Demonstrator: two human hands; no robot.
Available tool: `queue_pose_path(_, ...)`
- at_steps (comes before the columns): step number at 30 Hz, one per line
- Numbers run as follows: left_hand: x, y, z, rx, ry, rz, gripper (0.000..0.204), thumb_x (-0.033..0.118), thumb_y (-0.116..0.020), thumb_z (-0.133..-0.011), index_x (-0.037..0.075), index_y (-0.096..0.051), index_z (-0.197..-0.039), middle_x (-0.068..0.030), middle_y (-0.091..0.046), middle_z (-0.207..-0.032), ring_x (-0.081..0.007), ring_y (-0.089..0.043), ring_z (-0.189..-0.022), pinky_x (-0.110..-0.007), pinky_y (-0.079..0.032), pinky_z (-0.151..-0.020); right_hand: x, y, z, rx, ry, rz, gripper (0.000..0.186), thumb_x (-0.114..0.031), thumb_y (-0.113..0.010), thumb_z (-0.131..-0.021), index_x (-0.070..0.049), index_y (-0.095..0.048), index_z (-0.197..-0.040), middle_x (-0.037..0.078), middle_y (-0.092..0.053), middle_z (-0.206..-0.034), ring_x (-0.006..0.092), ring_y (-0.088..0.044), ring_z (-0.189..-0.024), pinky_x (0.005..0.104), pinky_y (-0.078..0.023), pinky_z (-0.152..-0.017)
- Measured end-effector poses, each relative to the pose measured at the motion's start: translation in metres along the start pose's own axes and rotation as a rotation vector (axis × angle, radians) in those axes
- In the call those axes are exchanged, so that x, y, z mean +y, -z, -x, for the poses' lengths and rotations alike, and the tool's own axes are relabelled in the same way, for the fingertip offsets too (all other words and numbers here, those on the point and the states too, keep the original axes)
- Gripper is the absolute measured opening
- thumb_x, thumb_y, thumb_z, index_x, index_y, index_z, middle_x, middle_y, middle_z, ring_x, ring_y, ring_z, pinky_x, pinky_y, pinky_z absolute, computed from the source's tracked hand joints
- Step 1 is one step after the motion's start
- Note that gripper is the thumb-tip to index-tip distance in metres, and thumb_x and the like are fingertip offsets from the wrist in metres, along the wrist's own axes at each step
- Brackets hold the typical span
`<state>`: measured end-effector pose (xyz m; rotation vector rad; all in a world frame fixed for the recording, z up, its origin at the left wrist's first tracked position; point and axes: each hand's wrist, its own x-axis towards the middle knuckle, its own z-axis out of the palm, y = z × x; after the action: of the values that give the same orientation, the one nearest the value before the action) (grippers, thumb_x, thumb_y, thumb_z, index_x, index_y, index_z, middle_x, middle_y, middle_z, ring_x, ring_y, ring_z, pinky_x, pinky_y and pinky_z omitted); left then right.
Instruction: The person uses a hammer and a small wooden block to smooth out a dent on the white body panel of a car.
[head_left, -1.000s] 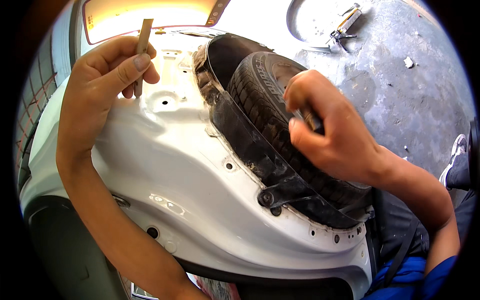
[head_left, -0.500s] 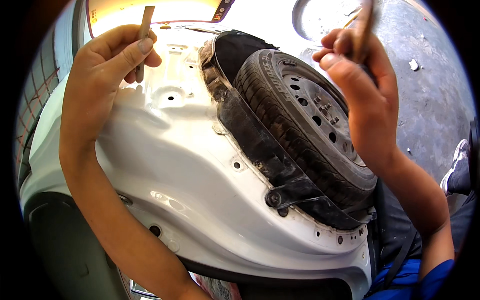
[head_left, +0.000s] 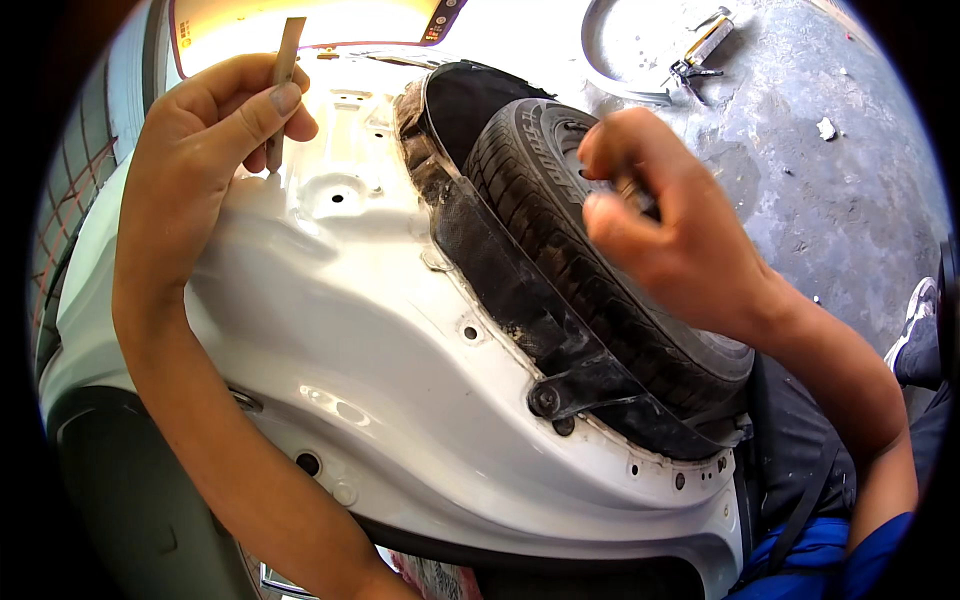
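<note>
From where I sit I have the left hand [head_left: 205,145] raised over the white car body panel [head_left: 330,290], its fingers pinched on a thin, flat grey strip [head_left: 290,45]; the strip stands nearly upright, slightly tilted, its lower end down at the panel, though I cannot tell whether it touches; the right hand [head_left: 690,215] hangs in front of the wheel [head_left: 520,185], its fingers curled around a dark object [head_left: 632,190] too blurred for me to make out; the wheel sits tilted within the opening, beside a scuffed black liner [head_left: 500,270] that runs along the panel's edge; beyond, well apart from both hands, I see a caulking gun [head_left: 705,48] lying on the grey floor [head_left: 800,230]; a shoe [head_left: 912,315] shows at the far right.
</note>
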<state>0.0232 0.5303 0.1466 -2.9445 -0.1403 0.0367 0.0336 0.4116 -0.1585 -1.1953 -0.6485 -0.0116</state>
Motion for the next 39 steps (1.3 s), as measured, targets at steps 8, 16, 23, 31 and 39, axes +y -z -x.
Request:
queue_pose_path(8,0.002,-0.003,0.003,0.033,-0.006,-0.012,0.029,0.026,-0.067,-0.097,0.002,-0.071,-0.113,-0.0025,-0.069,-0.083,-0.0054,-0.049,-0.070,-0.019,-0.041,-0.064,0.002,0.006,-0.004,0.325,-0.011,-0.405,0.018,-0.015,-0.059,-0.095,-0.005,-0.057,-0.110,0.009,-0.059,-0.118,0.0148,-0.060,-0.102,0.0329,-0.046,-0.097)
queue_pose_path(16,-0.001,-0.006,0.003,0.065,-0.041,0.007,0.029,0.028,-0.068,-0.096,0.003,-0.072,-0.111,-0.0020,-0.068,-0.082,-0.0055,-0.050,-0.069,-0.019,-0.040,-0.063,-0.006,0.018,-0.014,0.452,-0.067,-0.532,0.016,-0.015,-0.059,-0.094,-0.004,-0.057,-0.107,0.010,-0.060,-0.114,0.0168,-0.061,-0.106,0.0347,-0.046,-0.100)
queue_pose_path(23,0.000,-0.003,0.004,0.047,-0.012,-0.020,0.029,0.028,-0.068,-0.096,0.002,-0.072,-0.111,-0.0024,-0.069,-0.082,-0.0058,-0.050,-0.068,-0.019,-0.039,-0.063,-0.007,0.006,-0.006,0.114,0.026,-0.110,0.016,-0.009,-0.061,-0.091,-0.004,-0.056,-0.106,0.009,-0.056,-0.114,0.0152,-0.057,-0.108,0.0326,-0.045,-0.099)
queue_pose_path(31,0.001,0.000,0.001,-0.010,0.012,-0.021,0.028,0.025,-0.067,-0.097,0.002,-0.071,-0.112,-0.0040,-0.070,-0.086,-0.0058,-0.051,-0.071,-0.020,-0.040,-0.065,0.001,0.002,-0.001,0.039,0.066,-0.014,0.015,-0.010,-0.059,-0.089,-0.004,-0.054,-0.102,0.008,-0.057,-0.107,0.0136,-0.054,-0.096,0.0319,-0.044,-0.092)
queue_pose_path(39,0.002,-0.015,-0.005,0.017,0.025,-0.030,0.028,0.023,-0.064,-0.100,-0.001,-0.069,-0.115,-0.0060,-0.071,-0.088,-0.0071,-0.051,-0.072,-0.022,-0.044,-0.069,0.011,0.010,0.004,0.088,-0.058,-0.098,0.023,-0.013,-0.063,-0.092,-0.006,-0.054,-0.111,0.010,-0.058,-0.116,0.0166,-0.057,-0.104,0.0339,-0.044,-0.097)
